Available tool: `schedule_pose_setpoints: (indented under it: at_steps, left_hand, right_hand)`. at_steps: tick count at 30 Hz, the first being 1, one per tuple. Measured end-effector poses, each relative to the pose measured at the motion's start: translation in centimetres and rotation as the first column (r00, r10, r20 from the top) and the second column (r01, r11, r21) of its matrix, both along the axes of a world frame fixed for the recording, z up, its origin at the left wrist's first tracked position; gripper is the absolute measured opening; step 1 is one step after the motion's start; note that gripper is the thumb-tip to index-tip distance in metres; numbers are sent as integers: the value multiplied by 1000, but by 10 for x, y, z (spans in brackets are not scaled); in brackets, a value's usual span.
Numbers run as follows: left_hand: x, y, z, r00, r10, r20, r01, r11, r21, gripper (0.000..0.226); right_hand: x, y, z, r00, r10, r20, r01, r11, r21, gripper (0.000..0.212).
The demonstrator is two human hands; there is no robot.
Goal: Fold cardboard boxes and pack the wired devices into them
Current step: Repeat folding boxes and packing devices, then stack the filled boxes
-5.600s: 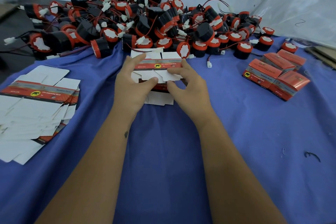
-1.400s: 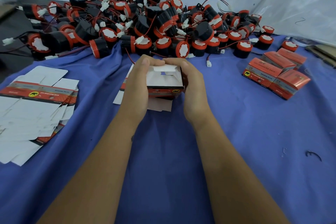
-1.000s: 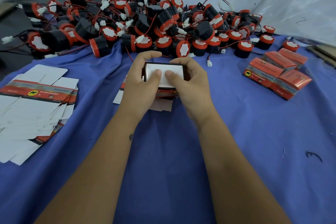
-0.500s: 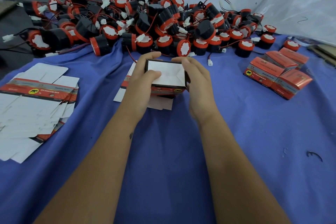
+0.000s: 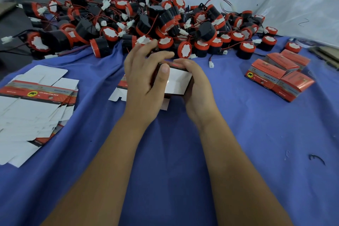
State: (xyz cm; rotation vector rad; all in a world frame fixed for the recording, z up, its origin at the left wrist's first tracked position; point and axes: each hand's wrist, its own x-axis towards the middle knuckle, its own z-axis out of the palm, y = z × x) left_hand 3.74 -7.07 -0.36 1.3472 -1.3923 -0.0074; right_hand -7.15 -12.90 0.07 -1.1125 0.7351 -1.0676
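Note:
A small folded cardboard box, white inside with a dark red outside, is held between both hands above the blue cloth. My left hand wraps its left side, thumb pressed on the white panel and fingers over the top. My right hand grips its right side. Under the hands lies a flat unfolded box. A big pile of black and red wired devices fills the back of the table.
A stack of flat box blanks lies at the left. Three closed orange boxes stand at the right. A blue cloth covers the table. A clear plastic sheet hangs at the back right.
The flat blank has been folded into a box shape. Since half a second ago my left hand has moved over the box's top, and the box has tilted towards me.

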Motion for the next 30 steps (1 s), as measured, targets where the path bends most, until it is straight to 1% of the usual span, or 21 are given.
schedule_pose_setpoints:
  at_steps: [1, 2, 3, 4, 5, 6, 8, 10, 13, 16, 17, 19, 21, 23, 25, 26, 27, 28, 29, 30]
  left_hand:
    - [0, 0, -1, 998, -8, -60, 14, 995, 96, 46]
    - [0, 0, -2, 986, -38, -163, 68, 982, 177, 53]
    - [1, -1, -2, 953, -81, -291, 147, 966, 212, 59]
    - [2, -2, -3, 902, -121, -415, 224, 952, 210, 62]
    - [4, -4, -3, 850, -146, -505, 279, 940, 197, 59]
    - [5, -6, -4, 820, -147, -553, 300, 933, 197, 53]
    - [7, -10, -7, 806, -71, -588, 243, 945, 219, 39]
    - [10, -14, -10, 784, 24, -620, 136, 968, 210, 36]
    - [15, -18, -10, 721, 115, -683, 6, 985, 172, 39]
    - [15, -20, -9, 661, 205, -722, -79, 976, 205, 50]
    - [15, -20, -9, 660, 233, -715, -113, 971, 212, 52]
    - [14, -20, -9, 663, 269, -698, -162, 963, 216, 52]
    - [15, -20, -9, 646, 265, -716, -160, 964, 213, 50]
    - [16, -21, -11, 631, 255, -733, -137, 966, 218, 50]
    - [15, -23, -12, 633, 256, -731, -128, 965, 228, 53]
    - [15, -24, -13, 638, 258, -726, -130, 965, 229, 54]
    - [15, -25, -14, 644, 258, -720, -132, 965, 228, 54]
    - [15, -26, -15, 650, 255, -716, -130, 966, 226, 54]
    - [16, -26, -16, 653, 250, -715, -125, 967, 224, 54]
    - [16, -27, -17, 653, 245, -716, -118, 968, 223, 53]
  right_hand:
    - [-1, -1, 1, 999, -10, 54, 10, 1000, 5, 21]
    - [-2, -2, 1, 994, -19, 106, 19, 1000, 1, 20]
    - [-3, -3, 1, 991, -31, 132, 36, 999, -35, 19]
    - [-4, -3, 1, 991, -47, 123, 59, 994, -94, 19]
    - [-5, -2, 0, 995, -67, 78, 79, 983, -163, 23]
    - [-5, -1, -1, 996, -84, 23, 87, 970, -227, 28]
    - [-4, 0, -3, 994, -95, -58, 72, 946, -316, 33]
    - [-1, 2, -6, 989, -91, -114, 47, 938, -343, 38]
    - [6, -3, -13, 943, -165, -288, 83, 958, -275, 42]
    - [11, -21, -16, 855, -253, -454, 186, 965, -186, 46]
    - [12, -30, -14, 830, -275, -485, 210, 960, -184, 47]
    - [16, -49, -9, 803, -327, -498, 246, 944, -222, 49]
    - [20, -67, -7, 766, -395, -506, 264, 912, -313, 53]
    - [25, -83, -10, 732, -445, -516, 270, 885, -379, 65]
    - [32, -96, -15, 742, -439, -506, 264, 886, -381, 79]
    - [34, -102, -17, 734, -433, -524, 248, 888, -387, 84]
    - [36, -108, -18, 696, -432, -573, 215, 887, -408, 86]
    - [36, -114, -19, 638, -433, -636, 165, 884, -437, 86]
    - [36, -118, -19, 583, -436, -686, 117, 880, -461, 84]
    - [35, -122, -20, 554, -446, -702, 94, 872, -480, 79]
